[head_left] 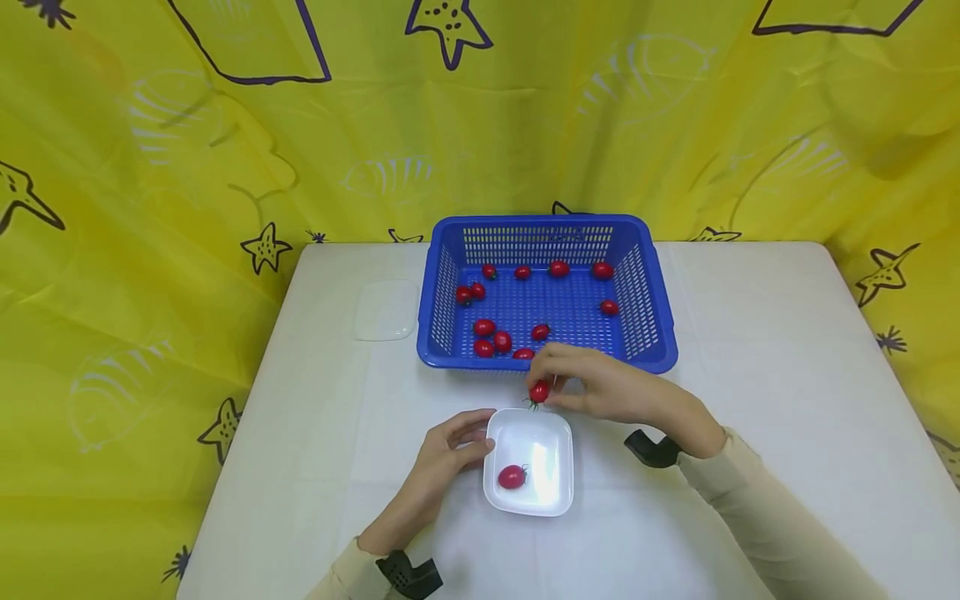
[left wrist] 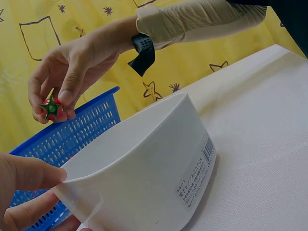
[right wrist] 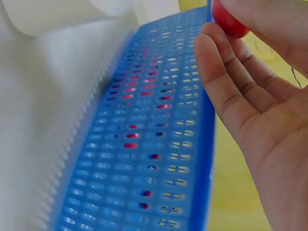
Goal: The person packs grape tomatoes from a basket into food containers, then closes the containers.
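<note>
My right hand (head_left: 596, 383) pinches a red cherry tomato (head_left: 539, 392) between thumb and fingers. It is over the near rim of the blue basket, just beyond the white container. In the left wrist view, the green star-shaped top of this tomato (left wrist: 51, 108) faces the camera. My left hand (head_left: 450, 454) holds the left side of the square white container (head_left: 546, 458), thumb at its rim and fingers along its outer wall. One cherry tomato (head_left: 512, 477) lies inside the container. The blue mesh basket (head_left: 660, 333) behind holds several more cherry tomatoes, spread over its floor.
A clear, flat square lid (head_left: 386, 310) lies on the white table (head_left: 322, 433), left of the basket. Behind the table hangs a yellow curtain (head_left: 510, 150) with sea-creature drawings. A black band (head_left: 651, 450) is around the right wrist.
</note>
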A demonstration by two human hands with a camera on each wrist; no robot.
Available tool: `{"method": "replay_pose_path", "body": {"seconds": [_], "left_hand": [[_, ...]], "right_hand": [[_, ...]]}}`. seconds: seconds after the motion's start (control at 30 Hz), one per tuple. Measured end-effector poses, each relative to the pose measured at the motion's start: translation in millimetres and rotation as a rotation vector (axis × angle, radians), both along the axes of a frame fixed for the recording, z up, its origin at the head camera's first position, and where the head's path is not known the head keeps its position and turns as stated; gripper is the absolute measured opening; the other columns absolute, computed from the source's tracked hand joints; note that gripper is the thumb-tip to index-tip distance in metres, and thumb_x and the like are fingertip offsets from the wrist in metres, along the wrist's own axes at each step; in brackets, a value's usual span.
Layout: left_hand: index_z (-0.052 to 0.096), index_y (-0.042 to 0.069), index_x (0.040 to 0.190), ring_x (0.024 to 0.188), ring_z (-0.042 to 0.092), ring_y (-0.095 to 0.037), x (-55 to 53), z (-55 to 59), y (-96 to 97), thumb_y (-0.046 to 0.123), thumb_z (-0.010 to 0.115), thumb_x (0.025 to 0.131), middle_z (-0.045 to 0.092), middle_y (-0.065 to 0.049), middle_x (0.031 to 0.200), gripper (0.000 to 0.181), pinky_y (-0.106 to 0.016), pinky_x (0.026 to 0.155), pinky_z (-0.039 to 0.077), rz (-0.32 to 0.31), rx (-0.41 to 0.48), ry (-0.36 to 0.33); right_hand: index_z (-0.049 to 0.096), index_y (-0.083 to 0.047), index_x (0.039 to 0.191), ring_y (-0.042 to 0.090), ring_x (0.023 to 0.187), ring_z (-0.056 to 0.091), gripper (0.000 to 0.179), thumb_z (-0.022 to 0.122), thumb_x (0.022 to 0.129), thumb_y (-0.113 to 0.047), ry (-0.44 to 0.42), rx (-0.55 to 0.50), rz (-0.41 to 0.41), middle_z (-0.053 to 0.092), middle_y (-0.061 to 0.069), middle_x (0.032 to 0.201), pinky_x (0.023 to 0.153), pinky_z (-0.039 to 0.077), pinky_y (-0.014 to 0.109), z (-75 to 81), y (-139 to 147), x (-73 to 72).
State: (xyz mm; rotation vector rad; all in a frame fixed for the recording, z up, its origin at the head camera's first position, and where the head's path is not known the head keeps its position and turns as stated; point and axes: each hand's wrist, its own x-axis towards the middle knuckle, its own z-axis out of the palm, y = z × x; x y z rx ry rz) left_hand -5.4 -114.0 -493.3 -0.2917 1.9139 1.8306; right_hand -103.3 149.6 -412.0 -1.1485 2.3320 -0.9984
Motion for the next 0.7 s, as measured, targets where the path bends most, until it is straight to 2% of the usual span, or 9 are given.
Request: {"method": "replay_pose_path", "body": {"seconds": [0.5, 0.7], "left_hand": [[0.063, 0.012, 0.142, 0.117, 0.061, -0.022, 0.6, -0.8, -0.2, 0.018, 0.07, 0.096, 0.063, -0.014, 0.141, 0.047, -0.033, 0.097, 0.062, -0.008, -0.011, 0.012], [0.063, 0.012, 0.142, 0.117, 0.061, -0.022, 0.5, -0.8, -0.3, 0.019, 0.07, 0.096, 0.064, -0.013, 0.141, 0.047, -0.033, 0.095, 0.062, -0.006, -0.007, 0.018]], "right_hand": [[0.07, -0.018, 0.118, 0.01, 0.102, 0.064, 0.025, 0.076, 0.094, -0.013, -0.075, 0.03, 0.027, 0.067, -0.008, 0.113, 0.092, 0.06, 0.026, -21.9, -10, 31.0], [0.069, -0.017, 0.12, 0.009, 0.106, 0.063, 0.025, 0.074, 0.096, -0.012, -0.038, 0.062, 0.031, 0.066, -0.008, 0.113, 0.099, 0.059, 0.03, -28.8, -15, 41.4]]}}
